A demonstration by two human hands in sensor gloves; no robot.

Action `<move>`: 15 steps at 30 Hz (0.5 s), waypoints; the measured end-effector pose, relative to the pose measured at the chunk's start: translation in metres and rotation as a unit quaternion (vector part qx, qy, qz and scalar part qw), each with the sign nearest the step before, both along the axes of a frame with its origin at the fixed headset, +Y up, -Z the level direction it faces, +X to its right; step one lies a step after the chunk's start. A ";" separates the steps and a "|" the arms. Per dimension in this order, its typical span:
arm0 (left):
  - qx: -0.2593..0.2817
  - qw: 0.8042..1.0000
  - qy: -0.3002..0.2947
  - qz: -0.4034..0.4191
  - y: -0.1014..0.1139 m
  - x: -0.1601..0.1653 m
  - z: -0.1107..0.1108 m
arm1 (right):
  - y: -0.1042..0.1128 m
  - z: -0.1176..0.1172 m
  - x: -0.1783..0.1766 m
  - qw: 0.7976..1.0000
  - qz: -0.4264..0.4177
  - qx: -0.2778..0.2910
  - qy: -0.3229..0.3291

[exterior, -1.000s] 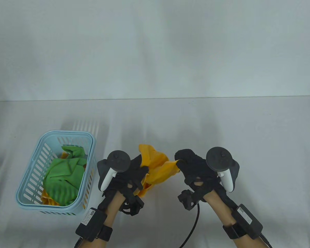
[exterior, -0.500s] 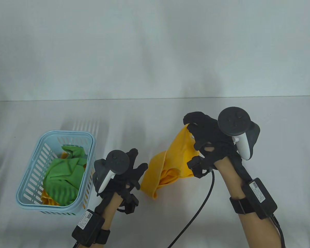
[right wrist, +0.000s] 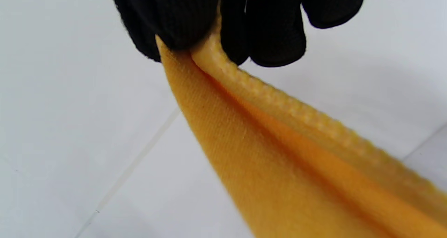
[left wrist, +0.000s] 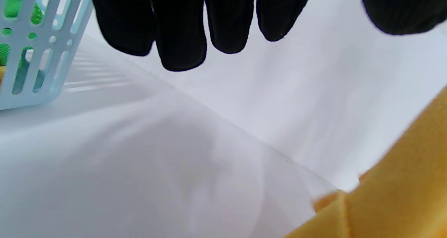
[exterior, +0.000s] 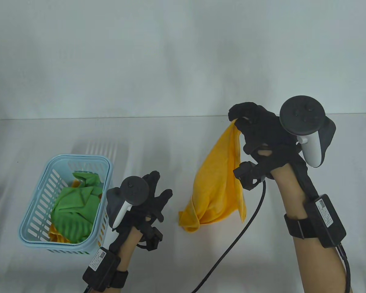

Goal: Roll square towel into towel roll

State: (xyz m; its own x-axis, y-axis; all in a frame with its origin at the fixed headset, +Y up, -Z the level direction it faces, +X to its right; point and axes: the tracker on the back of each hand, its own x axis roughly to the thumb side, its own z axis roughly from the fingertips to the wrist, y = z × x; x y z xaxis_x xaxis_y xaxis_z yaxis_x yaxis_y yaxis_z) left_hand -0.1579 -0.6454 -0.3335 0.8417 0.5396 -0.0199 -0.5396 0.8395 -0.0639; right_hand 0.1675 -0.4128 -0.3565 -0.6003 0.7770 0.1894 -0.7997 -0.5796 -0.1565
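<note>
An orange square towel [exterior: 219,183] hangs in loose folds from my right hand [exterior: 239,117], which pinches one corner high above the table; the towel's bottom end bunches near the table. In the right wrist view my fingers [right wrist: 195,18] clamp the orange towel [right wrist: 279,150] at its hem. My left hand [exterior: 157,195] hovers low to the left of the towel, fingers spread and holding nothing. In the left wrist view its fingers [left wrist: 181,25] hang free over the white table, and the towel [left wrist: 394,196] shows at the lower right.
A light blue slotted basket [exterior: 39,210] stands at the left with green [exterior: 74,207] and orange cloths inside; its wall [left wrist: 31,56] shows in the left wrist view. A black cable [exterior: 231,244] trails from my right wrist across the white table.
My right hand has risen up and to the right, lifting the towel by its corner so it hangs. My left hand has let go of the towel and drifted slightly left, fingers spread.
</note>
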 end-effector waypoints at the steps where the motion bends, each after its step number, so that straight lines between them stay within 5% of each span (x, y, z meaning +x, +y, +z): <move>1: 0.002 1.000 0.001 0.001 0.000 0.000 0.000 | 0.006 0.001 0.001 1.000 -0.004 0.008 0.001; 10: 0.007 1.000 0.003 0.007 0.000 -0.002 -0.001 | 0.047 0.007 0.007 0.997 -0.061 0.052 0.010; 15: 0.006 1.000 -0.009 -0.002 -0.002 0.002 -0.002 | 0.048 0.008 0.001 0.998 -0.048 0.044 0.023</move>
